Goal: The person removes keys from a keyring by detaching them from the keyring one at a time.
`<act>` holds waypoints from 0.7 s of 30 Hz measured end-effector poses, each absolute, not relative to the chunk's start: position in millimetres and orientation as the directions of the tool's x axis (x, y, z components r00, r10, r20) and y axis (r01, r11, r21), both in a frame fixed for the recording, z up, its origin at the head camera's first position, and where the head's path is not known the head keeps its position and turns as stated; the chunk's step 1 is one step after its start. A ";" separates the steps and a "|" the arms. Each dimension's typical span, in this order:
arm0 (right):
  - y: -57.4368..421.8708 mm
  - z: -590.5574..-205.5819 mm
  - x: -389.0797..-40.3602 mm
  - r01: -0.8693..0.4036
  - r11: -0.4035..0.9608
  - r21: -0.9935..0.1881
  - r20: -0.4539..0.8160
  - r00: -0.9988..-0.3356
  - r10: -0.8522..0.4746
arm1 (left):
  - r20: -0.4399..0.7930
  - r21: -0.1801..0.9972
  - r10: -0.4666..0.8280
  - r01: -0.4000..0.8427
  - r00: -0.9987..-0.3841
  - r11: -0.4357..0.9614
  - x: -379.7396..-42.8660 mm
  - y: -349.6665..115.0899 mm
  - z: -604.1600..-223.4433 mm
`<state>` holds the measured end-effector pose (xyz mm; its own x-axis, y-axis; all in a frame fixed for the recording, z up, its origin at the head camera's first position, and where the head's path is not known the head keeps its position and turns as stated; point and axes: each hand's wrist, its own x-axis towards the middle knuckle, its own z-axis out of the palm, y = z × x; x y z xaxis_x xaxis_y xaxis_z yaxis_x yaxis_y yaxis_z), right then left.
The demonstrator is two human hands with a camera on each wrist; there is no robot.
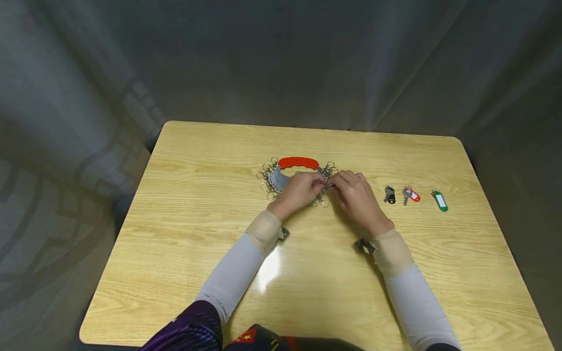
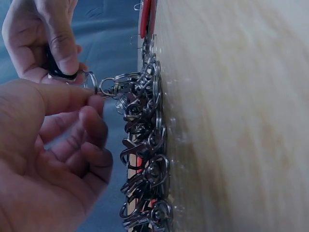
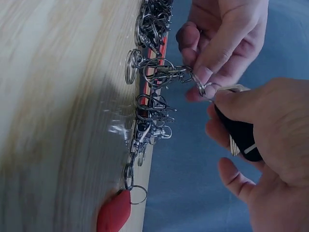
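A key ring holder with a red handle (image 1: 298,162) and a grey metal plate (image 1: 277,181) lies on the table, many clips and rings around its edge. At its right side my left hand (image 1: 300,191) pinches a small metal ring (image 3: 199,86), which hangs from one of the clips. My right hand (image 1: 356,197) grips a black key tag (image 3: 236,133) between thumb and fingers; a metal key edge (image 3: 233,146) shows beside it. The tag's thin ring (image 3: 211,87) meets the pinched ring, but whether they are linked I cannot tell.
To the right on the table (image 1: 197,253) lie a black key tag with a key (image 1: 390,194), a red tag with a key (image 1: 411,193) and a green tag (image 1: 440,201). Behind the table's far edge hangs a grey curtain (image 1: 281,63).
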<state>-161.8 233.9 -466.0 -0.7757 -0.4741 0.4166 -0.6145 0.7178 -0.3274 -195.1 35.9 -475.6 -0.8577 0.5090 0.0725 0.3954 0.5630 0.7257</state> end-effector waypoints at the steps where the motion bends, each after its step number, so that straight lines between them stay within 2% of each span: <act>1: 233.9 -466.1 -161.6 -0.620 0.714 -0.326 0.421 -0.771 -0.477 | 0.074 0.721 0.517 0.404 -0.853 0.562 -195.3 36.0 -475.6; 11: 233.1 -463.3 -159.7 -0.637 0.705 -0.311 0.448 -0.753 -0.483 | 0.119 0.693 0.522 0.447 -0.844 0.565 -196.2 37.0 -476.5; 21: 229.9 -462.2 -157.7 -0.593 0.737 -0.324 0.423 -0.788 -0.448 | 0.128 0.701 0.490 0.428 -0.862 0.570 -192.3 35.4 -472.7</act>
